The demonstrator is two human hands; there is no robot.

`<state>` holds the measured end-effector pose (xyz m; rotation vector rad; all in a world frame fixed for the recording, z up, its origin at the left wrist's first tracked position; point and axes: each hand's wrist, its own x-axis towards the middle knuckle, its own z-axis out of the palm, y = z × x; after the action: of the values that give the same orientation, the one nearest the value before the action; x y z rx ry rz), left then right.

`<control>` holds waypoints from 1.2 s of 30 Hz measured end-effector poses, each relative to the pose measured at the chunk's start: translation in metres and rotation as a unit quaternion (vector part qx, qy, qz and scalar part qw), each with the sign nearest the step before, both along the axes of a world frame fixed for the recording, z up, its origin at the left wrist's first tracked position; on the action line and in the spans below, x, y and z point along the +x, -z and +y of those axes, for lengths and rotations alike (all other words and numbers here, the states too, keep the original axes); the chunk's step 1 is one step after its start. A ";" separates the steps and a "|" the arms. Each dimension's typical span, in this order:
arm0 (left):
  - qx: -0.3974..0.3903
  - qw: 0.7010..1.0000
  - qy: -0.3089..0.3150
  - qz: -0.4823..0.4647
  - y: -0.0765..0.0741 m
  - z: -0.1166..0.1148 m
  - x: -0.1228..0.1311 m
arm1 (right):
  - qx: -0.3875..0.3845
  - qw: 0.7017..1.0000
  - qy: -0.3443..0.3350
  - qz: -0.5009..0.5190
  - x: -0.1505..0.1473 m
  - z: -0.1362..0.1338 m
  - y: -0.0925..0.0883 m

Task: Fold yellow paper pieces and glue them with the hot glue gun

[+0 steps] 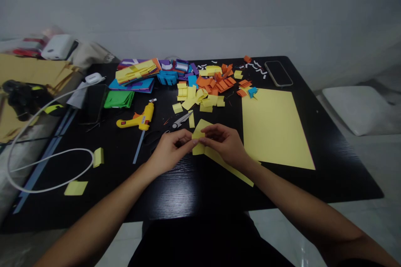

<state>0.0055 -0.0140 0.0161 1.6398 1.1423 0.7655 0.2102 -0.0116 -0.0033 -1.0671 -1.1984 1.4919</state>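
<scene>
One yellow slip [198,135] is pinched between the left hand [170,150] and right hand [228,145], above the table [175,194]; it could be creased askew by uneven pressure, or the scissors [182,120] nudged by the left knuckles.

Phone [278,74] lying flat at the upper right of the desk [341,179], plus a pale seat [359,108] past the edge, far right of frame. Left side's busier: a white cable [40,192] loops round from a white plug [94,78], a yellow glue gun [138,120] lies left of centre, and upper left there's brown cardboard [34,69] with a boxy white gadget [59,46] behind it, kinda blurry.
</scene>
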 end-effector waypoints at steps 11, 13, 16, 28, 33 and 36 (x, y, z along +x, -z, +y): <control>0.057 0.998 -0.014 0.024 0.002 -0.004 0.002 | -0.008 1.000 0.007 0.016 -0.001 -0.002 -0.003; 0.054 0.998 -0.013 0.023 0.002 -0.004 0.002 | -0.011 1.000 0.009 0.022 -0.001 -0.002 -0.004; 0.050 0.998 -0.016 0.017 0.002 -0.003 0.002 | -0.015 1.000 0.008 0.022 -0.001 -0.001 -0.003; 0.076 0.997 -0.016 0.008 0.005 -0.002 0.003 | 0.013 0.996 -0.032 -0.083 0.002 0.000 -0.003; 0.091 0.995 -0.025 -0.006 0.007 -0.002 0.003 | 0.021 0.996 -0.029 -0.088 0.002 -0.001 -0.003; 0.097 0.995 -0.029 -0.014 0.007 -0.002 0.003 | 0.028 0.995 -0.037 -0.089 0.002 -0.001 -0.002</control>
<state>0.0089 -0.0161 0.0094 1.7550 1.1285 0.9598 0.2122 -0.0125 -0.0011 -1.1472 -1.4098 1.4326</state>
